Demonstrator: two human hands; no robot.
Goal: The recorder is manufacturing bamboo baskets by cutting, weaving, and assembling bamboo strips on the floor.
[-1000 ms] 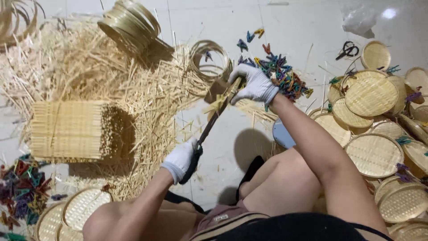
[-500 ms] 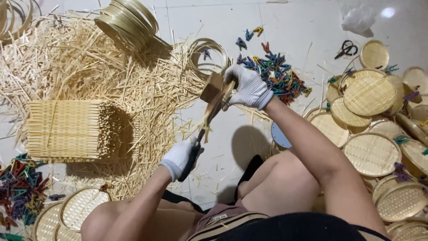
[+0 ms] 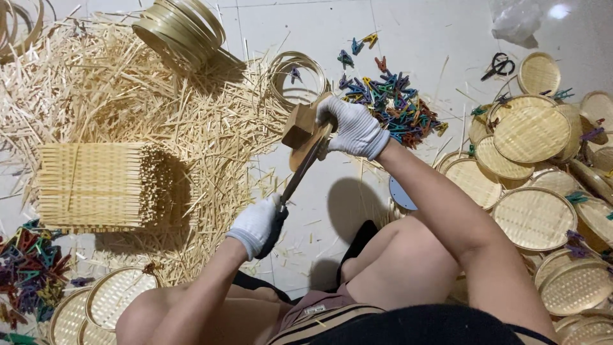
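Note:
My left hand (image 3: 257, 225), in a white glove, is closed around the dark handle of a long knife (image 3: 300, 174). The blade slants up and right to my gloved right hand (image 3: 353, 130). That hand grips a tan woven piece (image 3: 299, 158) together with a wooden block (image 3: 299, 125), where the blade's upper end meets them. Both hands are raised above the white tiled floor (image 3: 440, 32), over my bare knees.
Loose bamboo slivers (image 3: 159, 108) cover the floor at left, around a square woven mat (image 3: 89, 185). Bamboo hoops (image 3: 182, 25) lie at the top, with coloured clips (image 3: 396, 102) and scissors (image 3: 497, 65) nearby. Round woven trays (image 3: 533, 134) are stacked at right and bottom left.
My right hand has shifted slightly left and the blade now stands steeper. The wooden block has come into plain view beside that hand. My left hand has barely moved.

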